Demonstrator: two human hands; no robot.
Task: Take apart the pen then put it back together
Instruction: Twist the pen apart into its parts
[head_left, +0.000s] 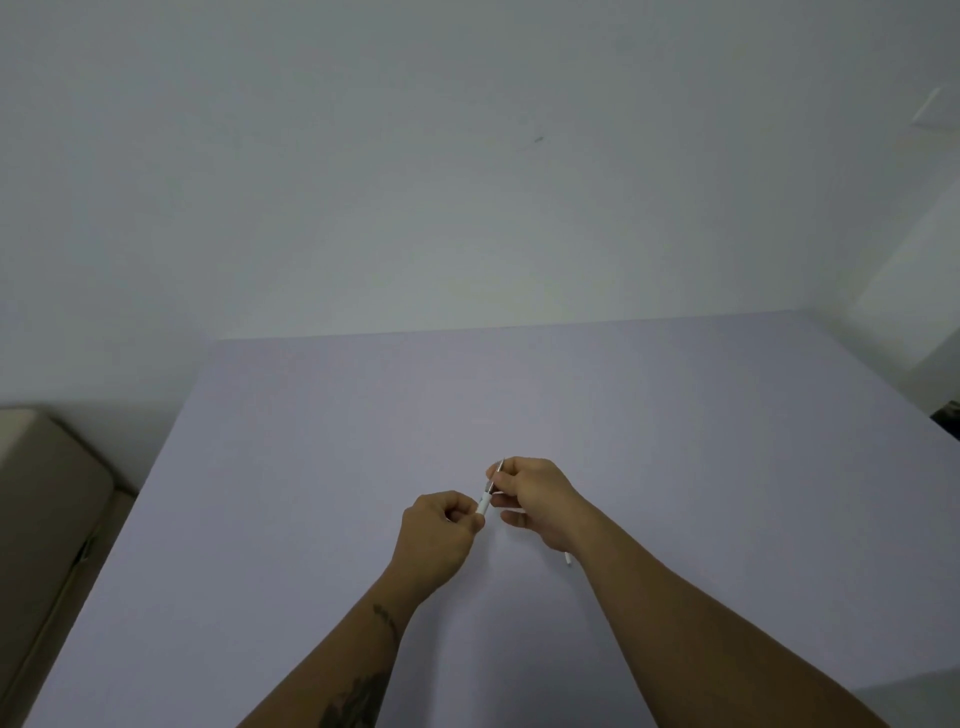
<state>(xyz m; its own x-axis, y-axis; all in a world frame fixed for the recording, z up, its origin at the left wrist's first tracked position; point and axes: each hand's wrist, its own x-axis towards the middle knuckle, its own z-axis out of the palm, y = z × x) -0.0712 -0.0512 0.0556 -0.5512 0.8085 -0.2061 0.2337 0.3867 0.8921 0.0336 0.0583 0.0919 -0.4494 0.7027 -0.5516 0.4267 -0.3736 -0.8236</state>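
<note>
White plastic, the pen (487, 496) hangs above the lilac surface (311, 467) between both hands — left hand (441, 525) pinching its near end, right hand (530, 493) pinching its far, thin tip — its axis running away and rightward, with a small white piece (568, 559) lying beside the right wrist.

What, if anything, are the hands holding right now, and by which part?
A pen: the left hand pinches its white end, the right hand its thin tip end.

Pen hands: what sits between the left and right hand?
Head view: a white pen part bridges left hand and right hand, thin refill tip poking past.
</note>
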